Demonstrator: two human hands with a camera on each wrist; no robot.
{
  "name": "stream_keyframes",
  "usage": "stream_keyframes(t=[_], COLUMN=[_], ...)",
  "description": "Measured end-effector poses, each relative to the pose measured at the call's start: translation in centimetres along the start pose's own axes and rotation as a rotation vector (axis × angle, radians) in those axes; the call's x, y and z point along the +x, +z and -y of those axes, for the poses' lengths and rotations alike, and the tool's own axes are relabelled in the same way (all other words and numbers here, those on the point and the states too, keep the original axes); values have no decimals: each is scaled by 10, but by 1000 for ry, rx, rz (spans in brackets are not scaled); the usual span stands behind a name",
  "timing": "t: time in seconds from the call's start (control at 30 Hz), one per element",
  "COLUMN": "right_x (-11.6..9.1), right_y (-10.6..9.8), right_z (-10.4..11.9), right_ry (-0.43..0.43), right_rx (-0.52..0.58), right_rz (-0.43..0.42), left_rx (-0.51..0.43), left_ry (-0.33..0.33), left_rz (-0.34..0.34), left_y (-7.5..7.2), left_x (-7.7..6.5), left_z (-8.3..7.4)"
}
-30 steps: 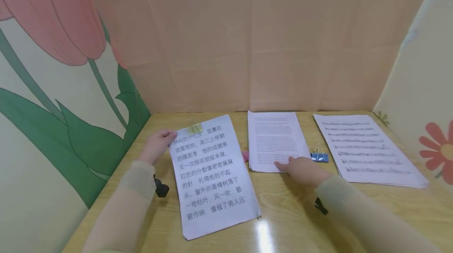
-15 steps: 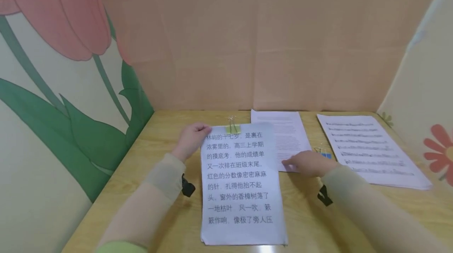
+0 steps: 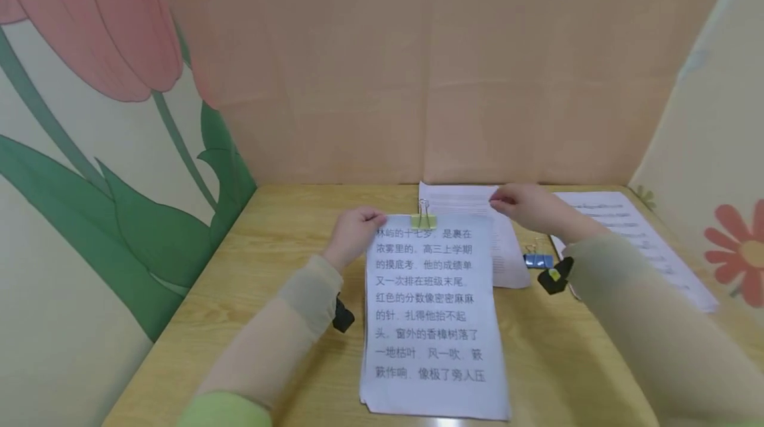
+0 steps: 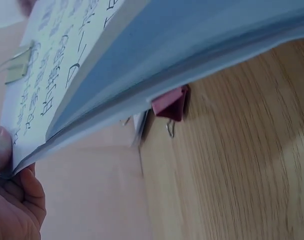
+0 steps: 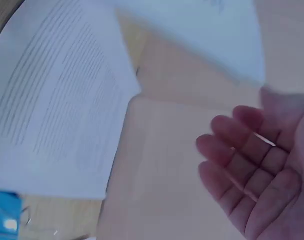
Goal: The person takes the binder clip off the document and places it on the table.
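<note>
My left hand [image 3: 356,231] pinches the upper left corner of a stack of paper [image 3: 432,321] printed with large Chinese characters. Thumb on the front and fingers behind show in the left wrist view. A yellow binder clip [image 3: 423,221] grips the stack's top edge, and the stack is raised, with wood visible beneath it. Close to its upper right corner is my right hand [image 3: 531,208], its fingers loosely bent with nothing between them. Behind lies a second stack, of finely printed sheets [image 3: 510,261], partly covered by the raised one.
A blue binder clip [image 3: 538,260] lies right of the finely printed sheets. Farther right are sheets of music [image 3: 650,241], partly behind the right arm. A pink binder clip [image 4: 169,104] sits under the raised stack on the wooden table [image 3: 286,215]. A wall stands behind.
My left hand has carried the clipped stack rightward and straightened it, partly over the finely printed sheets. My right hand has left those sheets' lower edge and risen toward the clipped stack's upper right corner.
</note>
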State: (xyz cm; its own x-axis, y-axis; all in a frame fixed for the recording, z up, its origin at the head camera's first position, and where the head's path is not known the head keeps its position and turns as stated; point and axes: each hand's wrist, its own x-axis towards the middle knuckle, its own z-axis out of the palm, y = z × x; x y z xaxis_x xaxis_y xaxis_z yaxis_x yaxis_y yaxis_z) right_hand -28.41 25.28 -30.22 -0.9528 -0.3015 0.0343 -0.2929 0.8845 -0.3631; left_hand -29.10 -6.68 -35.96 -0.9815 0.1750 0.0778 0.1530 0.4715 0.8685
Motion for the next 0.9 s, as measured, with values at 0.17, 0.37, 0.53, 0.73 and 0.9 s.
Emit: stream_keyframes(t=[0.17,0.37,0.53,0.73,0.9], right_x=[14,26,33,37,38], right_y=[-4,1,1,-2,-1], right_z=[45,75,78,78,77], right_ry=[-43,-81,-85,-34,-14], right_rx=[121,146,183,259,291], right_rz=[66,220,265,317,320], left_rx=[14,56,44,37,27], left_ry=[0,25,43,51,62], left_rz=[6,-10,-17,-33,-28], left_y=[8,14,15,13,14], left_x=[-1,-1,-2,-3,-2], left_z=[-8,-12,-13,-15,-14])
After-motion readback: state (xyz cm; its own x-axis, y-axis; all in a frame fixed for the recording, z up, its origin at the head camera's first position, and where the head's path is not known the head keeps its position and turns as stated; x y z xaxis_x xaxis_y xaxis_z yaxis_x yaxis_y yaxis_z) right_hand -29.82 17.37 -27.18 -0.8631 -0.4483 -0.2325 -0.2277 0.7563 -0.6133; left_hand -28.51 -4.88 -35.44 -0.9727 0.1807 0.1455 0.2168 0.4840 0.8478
